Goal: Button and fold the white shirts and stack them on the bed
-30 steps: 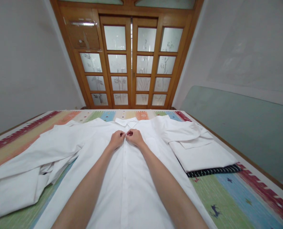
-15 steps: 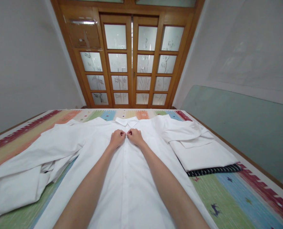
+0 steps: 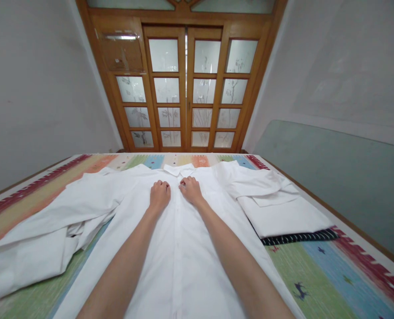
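Observation:
A white collared shirt lies spread front up, its button placket running down the middle and its collar at the far end. My left hand rests on the chest just left of the placket, fingers curled downward; their tips are hidden, so I cannot tell what they hold. Right of the placket, close under the collar, my right hand is closed, with thumb and forefinger pinching the shirt's front edge. A small gap separates the two hands.
Under the shirt is a colourful striped cover. White folded cloth lies at the right over a black striped edge. A pale green headboard-like panel stands at the right; wooden glazed doors are beyond the far end.
My hands have moved apart from where they met at the placket. The left hand has shifted left and turned knuckles up; the right has stayed near the placket. The view has tilted slightly.

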The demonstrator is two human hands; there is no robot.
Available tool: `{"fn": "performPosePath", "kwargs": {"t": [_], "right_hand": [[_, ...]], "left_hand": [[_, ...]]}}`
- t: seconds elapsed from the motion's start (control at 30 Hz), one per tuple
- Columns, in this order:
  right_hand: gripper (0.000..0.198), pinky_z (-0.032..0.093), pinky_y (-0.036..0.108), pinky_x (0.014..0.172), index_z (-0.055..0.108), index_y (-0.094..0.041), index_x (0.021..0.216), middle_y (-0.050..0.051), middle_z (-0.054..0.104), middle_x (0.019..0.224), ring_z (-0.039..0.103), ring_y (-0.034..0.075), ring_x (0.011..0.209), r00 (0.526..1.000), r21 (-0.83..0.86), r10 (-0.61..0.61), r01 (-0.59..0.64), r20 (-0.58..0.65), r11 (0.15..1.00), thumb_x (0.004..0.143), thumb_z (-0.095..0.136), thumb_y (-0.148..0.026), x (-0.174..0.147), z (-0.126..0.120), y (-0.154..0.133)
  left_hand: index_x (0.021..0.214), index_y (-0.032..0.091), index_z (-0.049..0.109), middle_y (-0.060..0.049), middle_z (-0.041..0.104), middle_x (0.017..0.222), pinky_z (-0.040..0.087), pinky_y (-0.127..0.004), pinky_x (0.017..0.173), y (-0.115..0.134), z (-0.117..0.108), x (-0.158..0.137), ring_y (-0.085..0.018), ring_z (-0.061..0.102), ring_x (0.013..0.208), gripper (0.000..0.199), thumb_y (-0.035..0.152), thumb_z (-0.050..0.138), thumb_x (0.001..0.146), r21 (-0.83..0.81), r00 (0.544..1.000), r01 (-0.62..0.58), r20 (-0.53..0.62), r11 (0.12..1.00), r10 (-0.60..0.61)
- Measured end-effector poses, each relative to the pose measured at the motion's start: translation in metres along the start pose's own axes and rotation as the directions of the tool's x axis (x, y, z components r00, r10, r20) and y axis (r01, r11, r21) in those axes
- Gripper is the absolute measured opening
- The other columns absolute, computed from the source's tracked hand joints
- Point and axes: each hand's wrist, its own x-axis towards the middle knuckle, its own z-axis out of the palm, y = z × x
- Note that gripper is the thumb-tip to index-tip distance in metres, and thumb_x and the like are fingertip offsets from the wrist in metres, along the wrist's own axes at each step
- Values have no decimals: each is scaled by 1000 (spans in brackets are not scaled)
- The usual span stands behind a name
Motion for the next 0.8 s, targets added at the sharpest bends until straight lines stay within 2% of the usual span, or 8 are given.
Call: {"fn": "performPosePath", "kwargs": {"t": [0.1,0.23,0.33,0.43,0.5,0.63,0.8], "right_hand": [[21,38,34,86,60,-19,109,9,62,110,51,23,105,1000,-65,-19,20,16,998,92,53,-28,-2,-2,-3],[25,39,35,90,61,-18,112,11,61,116,52,23,109,998,-157,-3,13,64,987,94,47,-30,-3,-2,-6],[33,37,36,97,59,-19,122,12,58,129,51,23,118,991,-186,-24,48,128,981,97,39,-30,-4,-2,-7],[46,27,42,109,47,-21,140,10,42,150,36,24,137,974,-184,-62,104,217,977,100,28,-33,-8,-3,-7],[52,20,46,113,37,-20,148,7,31,156,25,26,143,957,-180,-54,109,286,978,101,23,-38,-11,-5,-7],[57,15,50,115,30,-22,151,4,22,159,17,28,146,926,-168,-71,142,372,975,100,20,-45,-19,-11,-4],[58,16,49,116,30,-21,151,5,26,158,19,25,146,905,-133,-179,246,387,960,100,21,-47,-32,-19,2]], "left_hand": [[99,16,65,-12,62,101,44,-37,87,1,-2,-6,-26,56,102,27,23,40,93,35,1000,-7,-1,999,7],[110,17,63,-13,62,114,45,-40,89,0,-5,-16,-27,56,107,31,24,37,95,60,999,-23,31,998,21],[121,18,58,-12,59,129,42,-40,99,-4,-6,-25,-25,53,119,35,26,36,96,47,995,-65,76,997,61],[134,17,50,-12,49,144,33,-44,110,-8,-5,-32,-26,41,135,43,29,32,97,69,985,-99,151,993,87],[141,17,45,-13,42,150,29,-48,113,-9,-5,-35,-28,35,140,48,31,28,98,88,975,-102,206,991,82],[146,15,38,-12,34,154,25,-50,115,-7,-8,-39,-29,27,144,54,35,25,98,104,959,-121,271,987,89],[148,13,34,-12,30,155,23,-54,115,-4,-17,-46,-32,24,145,57,37,23,98,108,940,-174,313,979,133]]}}
